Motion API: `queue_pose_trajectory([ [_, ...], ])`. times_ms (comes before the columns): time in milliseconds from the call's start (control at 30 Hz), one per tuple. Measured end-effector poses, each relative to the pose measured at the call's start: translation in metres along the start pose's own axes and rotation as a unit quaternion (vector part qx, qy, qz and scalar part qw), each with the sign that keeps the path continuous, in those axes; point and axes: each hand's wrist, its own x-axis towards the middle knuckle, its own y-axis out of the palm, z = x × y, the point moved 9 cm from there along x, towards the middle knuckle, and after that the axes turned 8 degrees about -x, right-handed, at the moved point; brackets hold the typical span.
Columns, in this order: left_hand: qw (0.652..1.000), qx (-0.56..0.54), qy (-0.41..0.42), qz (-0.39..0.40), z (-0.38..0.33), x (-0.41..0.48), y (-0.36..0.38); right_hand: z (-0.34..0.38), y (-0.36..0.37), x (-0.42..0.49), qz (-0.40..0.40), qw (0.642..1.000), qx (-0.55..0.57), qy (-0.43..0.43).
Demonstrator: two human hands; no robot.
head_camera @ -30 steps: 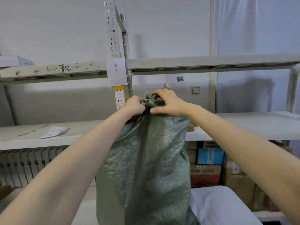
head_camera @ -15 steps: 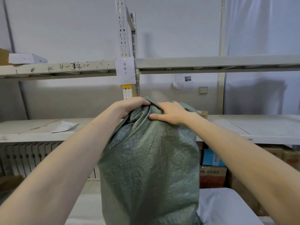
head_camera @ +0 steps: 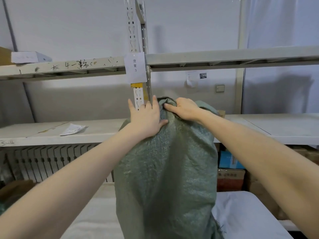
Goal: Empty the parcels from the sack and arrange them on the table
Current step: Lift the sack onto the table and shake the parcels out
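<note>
A green woven sack [head_camera: 165,169] stands upright on the white table [head_camera: 245,214] straight in front of me, bulging with hidden contents. My left hand [head_camera: 146,118] lies flat against the sack's upper left side, fingers straight and spread. My right hand [head_camera: 181,109] grips the bunched fabric at the sack's top. No parcels show outside the sack.
A metal shelf rack [head_camera: 276,126] stands behind the table, its post [head_camera: 138,49] carrying a paper label. A folded paper [head_camera: 72,129] lies on the middle shelf. Cardboard boxes [head_camera: 231,176] sit under the shelf at right. A white box [head_camera: 29,56] rests on the upper shelf.
My left hand has let go of the sack's gathered top and now lies flat on its side. The sack's top has sunk lower and slackened. My right hand keeps its hold.
</note>
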Motion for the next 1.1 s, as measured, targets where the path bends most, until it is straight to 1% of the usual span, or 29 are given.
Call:
queue_pose_trajectory([
  [67, 0.993, -0.105, -0.03, 0.053, 0.011, 0.005, 0.015, -0.003, 0.017, 0.001, 0.018, 0.996, 0.086, 0.011],
  [133, 0.982, -0.173, -0.035, 0.064, 0.015, 0.014, 0.017, -0.006, 0.025, 0.001, 0.022, 0.99, 0.136, 0.02],
  [167, 0.98, -0.191, -0.03, 0.052, 0.014, 0.021, 0.013, -0.006, 0.022, 0.002, 0.02, 0.991, 0.131, 0.02],
  [200, 0.977, -0.209, -0.025, 0.041, 0.013, 0.026, 0.01, -0.005, 0.013, 0.002, 0.009, 0.995, 0.102, 0.01],
  [267, 0.969, -0.241, -0.033, 0.026, 0.016, 0.034, 0.007, -0.009, -0.009, -0.001, -0.038, 0.999, -0.009, -0.009],
  [300, 0.967, -0.251, -0.045, 0.028, 0.02, 0.036, 0.008, -0.017, -0.017, -0.005, -0.062, 0.996, -0.067, 0.0],
  [333, 0.964, -0.258, -0.058, 0.035, 0.026, 0.036, 0.011, -0.027, -0.02, -0.011, -0.064, 0.992, -0.111, 0.019],
  [367, 0.961, -0.263, -0.07, 0.044, 0.031, 0.035, 0.015, -0.038, -0.013, -0.015, -0.04, 0.989, -0.139, 0.036],
  [400, 0.959, -0.268, -0.078, 0.048, 0.034, 0.036, 0.016, -0.047, -0.002, -0.017, 0.001, 0.989, -0.14, 0.047],
  [433, 0.956, -0.276, -0.083, 0.048, 0.036, 0.037, 0.018, -0.054, 0.013, -0.02, 0.045, 0.991, -0.118, 0.054],
  [467, 0.953, -0.286, -0.087, 0.049, 0.037, 0.038, 0.021, -0.057, 0.026, -0.022, 0.069, 0.993, -0.085, 0.05],
  [533, 0.947, -0.303, -0.09, 0.059, 0.03, 0.037, 0.028, -0.059, 0.037, -0.023, 0.059, 0.997, -0.037, 0.044],
  [600, 0.947, -0.3, -0.087, 0.076, 0.025, 0.038, 0.037, -0.057, 0.042, -0.026, 0.034, 0.997, -0.041, 0.047],
  [667, 0.952, -0.281, -0.082, 0.086, 0.025, 0.04, 0.044, -0.046, 0.039, -0.025, -0.015, 0.998, -0.06, 0.026],
  [700, 0.961, -0.255, -0.068, 0.083, 0.025, 0.043, 0.041, -0.041, 0.035, -0.022, -0.044, 0.997, -0.067, 0.017],
  [733, 0.973, -0.215, -0.047, 0.074, 0.024, 0.044, 0.036, -0.039, 0.032, -0.019, -0.067, 0.995, -0.073, 0.013],
  [800, 0.997, -0.068, 0.0, 0.031, 0.017, 0.04, 0.018, -0.041, 0.024, -0.015, -0.111, 0.99, -0.09, 0.013],
  [833, 1.0, 0.018, 0.02, 0.003, 0.013, 0.035, 0.008, -0.043, 0.019, -0.013, -0.13, 0.987, -0.095, 0.012],
  [867, 0.996, 0.078, 0.031, -0.008, 0.011, 0.028, 0.002, -0.045, 0.015, -0.013, -0.141, 0.985, -0.1, 0.01],
  [900, 0.994, 0.103, 0.025, 0.004, 0.014, 0.023, 0.001, -0.047, 0.011, -0.013, -0.144, 0.984, -0.106, 0.01],
  [933, 0.995, 0.095, 0.006, 0.034, 0.021, 0.019, 0.007, -0.048, 0.01, -0.011, -0.14, 0.984, -0.109, 0.009],
  [1000, 0.996, 0.016, -0.018, 0.082, 0.028, 0.014, 0.021, -0.048, 0.009, -0.008, -0.135, 0.985, -0.102, 0.026],
  [1033, 0.996, -0.027, -0.02, 0.082, 0.028, 0.015, 0.026, -0.048, 0.012, -0.007, -0.128, 0.987, -0.093, 0.042],
  [1100, 0.994, -0.085, -0.031, 0.055, 0.027, 0.015, 0.031, -0.047, 0.024, -0.004, -0.103, 0.99, -0.063, 0.08],
])
